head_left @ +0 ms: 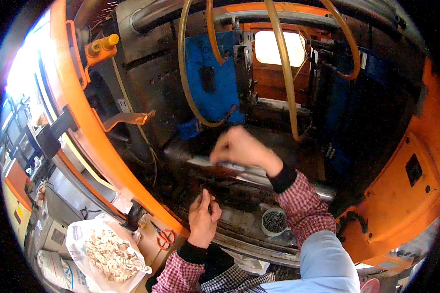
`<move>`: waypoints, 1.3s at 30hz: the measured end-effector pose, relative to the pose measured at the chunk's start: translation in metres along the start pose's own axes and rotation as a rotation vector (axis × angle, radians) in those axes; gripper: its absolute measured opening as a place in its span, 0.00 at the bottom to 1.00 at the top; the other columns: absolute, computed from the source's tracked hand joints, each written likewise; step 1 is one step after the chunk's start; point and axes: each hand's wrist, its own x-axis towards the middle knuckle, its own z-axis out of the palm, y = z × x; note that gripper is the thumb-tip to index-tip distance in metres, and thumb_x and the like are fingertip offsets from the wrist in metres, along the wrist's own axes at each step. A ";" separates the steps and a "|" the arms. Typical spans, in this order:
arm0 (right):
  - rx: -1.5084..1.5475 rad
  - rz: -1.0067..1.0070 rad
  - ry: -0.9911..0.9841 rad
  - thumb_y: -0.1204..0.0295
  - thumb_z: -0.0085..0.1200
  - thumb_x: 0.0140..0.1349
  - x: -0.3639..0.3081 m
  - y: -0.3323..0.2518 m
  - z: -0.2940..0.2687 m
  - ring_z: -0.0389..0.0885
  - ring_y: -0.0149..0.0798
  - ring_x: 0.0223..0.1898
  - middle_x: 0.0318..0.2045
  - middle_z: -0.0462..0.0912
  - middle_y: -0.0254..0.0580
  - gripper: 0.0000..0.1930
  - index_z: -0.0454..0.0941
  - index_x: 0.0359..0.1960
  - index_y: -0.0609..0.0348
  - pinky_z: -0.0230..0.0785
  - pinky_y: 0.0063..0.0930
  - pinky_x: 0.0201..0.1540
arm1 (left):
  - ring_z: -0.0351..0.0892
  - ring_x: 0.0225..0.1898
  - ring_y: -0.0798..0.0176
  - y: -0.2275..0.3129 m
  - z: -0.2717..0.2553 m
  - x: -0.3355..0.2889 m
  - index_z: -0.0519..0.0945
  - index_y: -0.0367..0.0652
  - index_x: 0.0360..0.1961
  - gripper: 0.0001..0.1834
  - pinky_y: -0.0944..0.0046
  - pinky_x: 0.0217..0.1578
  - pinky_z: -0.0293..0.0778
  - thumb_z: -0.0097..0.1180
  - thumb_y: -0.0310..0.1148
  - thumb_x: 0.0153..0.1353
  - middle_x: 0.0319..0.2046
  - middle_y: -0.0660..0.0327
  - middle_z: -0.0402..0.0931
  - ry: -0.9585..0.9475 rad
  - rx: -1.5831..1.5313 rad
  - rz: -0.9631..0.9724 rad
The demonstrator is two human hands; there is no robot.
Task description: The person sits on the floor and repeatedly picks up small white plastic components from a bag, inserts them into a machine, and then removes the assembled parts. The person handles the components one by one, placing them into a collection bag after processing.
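Orange-framed machinery [396, 195] surrounds a dark interior with a blue block [212, 83] at its back. Lower left, outside, sits a white bag [76, 240] of pale pieces [107, 251]. Right hand [244, 149] (blurred) curls over a metal bar [259, 176]; left hand [204, 217] bends its fingers inward. Whether either grips anything, I cannot tell. Beside the right sleeve [305, 207] stands a small bowl [276, 234] of dark bits [275, 220].

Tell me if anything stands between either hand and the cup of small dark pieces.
In this view, a metal bar crosses between the right hand and the cup; how far below the hand is unclear. Nothing visible stands between the left hand and the cup.
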 end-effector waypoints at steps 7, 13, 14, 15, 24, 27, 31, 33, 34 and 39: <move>0.037 -0.138 -0.141 0.70 0.62 0.48 -0.036 -0.017 0.032 0.79 0.45 0.26 0.25 0.80 0.49 0.10 0.81 0.30 0.64 0.68 0.30 0.30 | 0.53 0.12 0.74 0.002 0.016 -0.002 0.70 0.40 0.29 0.17 0.73 0.14 0.50 0.44 0.44 0.65 0.16 0.67 0.61 -0.116 -0.001 0.030; 0.010 -0.193 -0.043 0.71 0.61 0.49 -0.038 -0.014 0.037 0.78 0.41 0.25 0.23 0.80 0.46 0.09 0.81 0.29 0.64 0.68 0.30 0.29 | 0.52 0.12 0.74 0.008 0.018 0.004 0.72 0.36 0.35 0.20 0.73 0.14 0.49 0.42 0.45 0.66 0.13 0.66 0.62 -0.090 0.088 0.034; 0.017 -0.219 -0.004 0.72 0.60 0.49 -0.039 -0.013 0.038 0.78 0.39 0.25 0.23 0.80 0.46 0.08 0.81 0.29 0.64 0.68 0.29 0.29 | 0.52 0.12 0.73 0.010 0.023 0.002 0.72 0.35 0.36 0.20 0.72 0.14 0.48 0.42 0.45 0.66 0.12 0.66 0.61 -0.050 0.094 0.042; 0.068 -0.168 0.090 0.73 0.60 0.49 -0.039 -0.011 0.041 0.78 0.37 0.26 0.23 0.80 0.45 0.07 0.81 0.28 0.64 0.69 0.28 0.29 | 0.52 0.12 0.73 0.011 0.026 0.001 0.72 0.35 0.37 0.20 0.72 0.14 0.48 0.42 0.45 0.66 0.12 0.66 0.60 -0.011 0.100 0.050; 0.127 0.057 1.182 0.79 0.56 0.49 0.016 0.082 -0.028 0.80 0.29 0.30 0.27 0.82 0.42 0.06 0.78 0.29 0.70 0.71 0.22 0.35 | 0.53 0.13 0.73 -0.004 0.001 -0.007 0.73 0.33 0.36 0.19 0.72 0.16 0.49 0.39 0.41 0.68 0.11 0.65 0.59 -0.104 0.060 -0.108; 0.221 0.061 1.249 0.75 0.59 0.50 0.033 0.113 -0.064 0.80 0.31 0.30 0.26 0.82 0.42 0.07 0.79 0.27 0.68 0.70 0.24 0.35 | 0.52 0.12 0.72 -0.006 0.001 -0.015 0.72 0.34 0.35 0.18 0.71 0.16 0.49 0.40 0.41 0.67 0.11 0.65 0.59 -0.098 0.096 -0.113; 0.164 0.264 1.361 0.72 0.61 0.50 0.067 0.128 -0.089 0.80 0.37 0.29 0.27 0.82 0.46 0.09 0.81 0.29 0.65 0.70 0.29 0.36 | 0.52 0.12 0.72 -0.007 -0.011 -0.022 0.71 0.33 0.35 0.18 0.71 0.15 0.49 0.41 0.41 0.67 0.11 0.64 0.58 -0.053 0.129 -0.146; 0.100 0.342 1.408 0.72 0.61 0.49 0.087 0.136 -0.102 0.80 0.41 0.30 0.29 0.82 0.48 0.10 0.81 0.32 0.64 0.70 0.31 0.37 | 0.52 0.12 0.72 -0.005 -0.012 -0.024 0.71 0.33 0.34 0.18 0.71 0.15 0.49 0.41 0.41 0.67 0.10 0.64 0.58 0.010 0.140 -0.185; 0.032 0.352 1.442 0.71 0.61 0.49 0.095 0.148 -0.108 0.80 0.42 0.31 0.29 0.82 0.48 0.10 0.82 0.33 0.63 0.70 0.31 0.37 | 0.52 0.12 0.72 -0.004 -0.012 -0.025 0.71 0.33 0.34 0.18 0.71 0.15 0.49 0.41 0.41 0.67 0.10 0.64 0.58 0.003 0.148 -0.176; -0.306 0.199 1.425 0.76 0.55 0.51 0.119 0.201 -0.132 0.80 0.48 0.37 0.35 0.81 0.51 0.11 0.81 0.37 0.61 0.69 0.36 0.43 | 0.54 0.12 0.73 -0.009 -0.016 -0.022 0.72 0.33 0.33 0.18 0.72 0.14 0.50 0.42 0.41 0.66 0.09 0.65 0.60 -0.020 0.198 -0.146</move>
